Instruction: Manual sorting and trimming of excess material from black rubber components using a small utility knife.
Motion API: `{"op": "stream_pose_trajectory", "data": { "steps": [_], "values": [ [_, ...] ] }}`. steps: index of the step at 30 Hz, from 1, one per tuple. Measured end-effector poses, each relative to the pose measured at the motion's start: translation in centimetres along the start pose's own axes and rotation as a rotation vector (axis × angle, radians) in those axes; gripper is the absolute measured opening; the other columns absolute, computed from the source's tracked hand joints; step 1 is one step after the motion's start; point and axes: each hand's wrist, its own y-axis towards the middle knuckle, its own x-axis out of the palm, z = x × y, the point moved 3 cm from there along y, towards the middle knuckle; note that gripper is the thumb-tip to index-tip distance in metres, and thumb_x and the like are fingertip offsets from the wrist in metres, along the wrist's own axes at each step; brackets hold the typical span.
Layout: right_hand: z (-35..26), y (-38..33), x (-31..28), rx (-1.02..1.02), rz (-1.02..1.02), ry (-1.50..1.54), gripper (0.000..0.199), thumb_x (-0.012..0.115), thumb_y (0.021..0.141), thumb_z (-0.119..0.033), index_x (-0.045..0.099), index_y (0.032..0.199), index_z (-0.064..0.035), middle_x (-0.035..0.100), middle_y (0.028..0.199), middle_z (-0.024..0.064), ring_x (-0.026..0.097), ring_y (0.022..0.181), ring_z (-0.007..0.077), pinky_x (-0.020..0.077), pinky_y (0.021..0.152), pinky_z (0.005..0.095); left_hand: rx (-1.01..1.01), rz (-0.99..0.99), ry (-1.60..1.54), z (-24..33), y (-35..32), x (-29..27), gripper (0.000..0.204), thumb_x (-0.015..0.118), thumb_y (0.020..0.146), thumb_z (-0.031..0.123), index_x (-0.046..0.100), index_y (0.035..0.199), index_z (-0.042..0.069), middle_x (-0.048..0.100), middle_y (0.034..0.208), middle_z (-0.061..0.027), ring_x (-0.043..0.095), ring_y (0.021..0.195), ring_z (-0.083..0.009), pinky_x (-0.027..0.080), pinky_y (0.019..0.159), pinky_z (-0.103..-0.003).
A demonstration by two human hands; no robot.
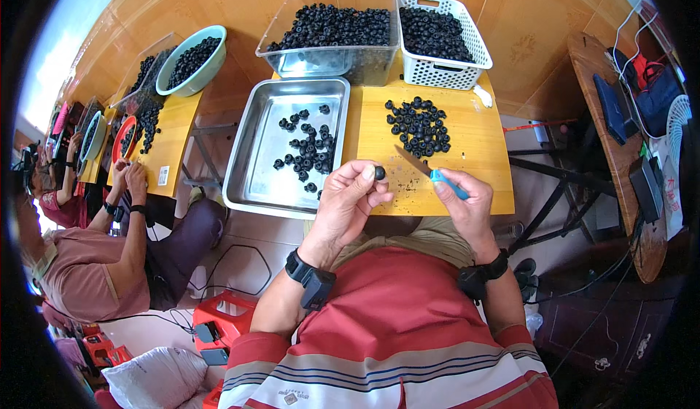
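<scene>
My left hand (350,194) pinches a small, dark, round piece (379,173) between thumb and fingertips; its exact kind is unclear. In my right hand (468,203) is a knife with a blue handle (450,184), its blade (413,160) pointing up and left toward the piece, apart from it. Beyond the blade, a loose pile of similar black round pieces (419,126) lies on the yellow wooden table (373,121). To the left, a shallow metal tray (251,146) holds more of them, some showing a light ring or hole. Dark crumbs dot the table near my hands.
Behind stand a clear plastic bin (375,63) and a white perforated basket (445,73), both filled with black pieces. At left, another person (95,263) works at a table with a pale green bowl (211,77). A wooden board (594,81) stands at right; cables cross the floor.
</scene>
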Motion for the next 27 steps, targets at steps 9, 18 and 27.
{"op": "stream_pose_trajectory", "data": {
  "steps": [9,18,27],
  "values": [
    [2.9,0.1,-2.0,0.083,0.154,0.014,0.026,0.073,0.094,-0.016,0.072,0.107,0.0054,0.070,0.087,0.0020,0.058,0.076,0.0056,0.0479,0.069,0.0215,0.278,0.312,0.987,5.5,0.2,-4.2,0.014,0.071,0.093,0.007,0.071,0.105,0.000,0.072,0.087,-0.0035,0.066,0.076,-0.0089,0.052,0.067,-0.023],
    [6.5,0.3,-3.0,0.138,0.191,0.072,0.027,0.072,0.095,-0.016,0.070,0.109,0.0076,0.066,0.086,-0.0017,0.054,0.074,0.0028,0.0443,0.065,0.0198,0.601,0.245,1.726,7.4,2.8,-4.3,0.020,0.074,0.082,0.004,0.070,0.101,0.001,0.070,0.096,-0.0152,0.070,0.083,-0.0289,0.055,0.073,-0.036],
    [7.5,0.1,-3.3,0.168,0.233,0.136,0.026,0.071,0.095,-0.014,0.070,0.109,0.0082,0.064,0.083,-0.0029,0.051,0.070,0.0020,0.0412,0.060,0.0187,0.590,-0.166,1.745,-0.6,6.5,1.1,0.023,0.072,0.085,0.013,0.071,0.106,0.004,0.068,0.100,-0.0159,0.067,0.089,-0.0368,0.055,0.078,-0.043]
  ]
}}
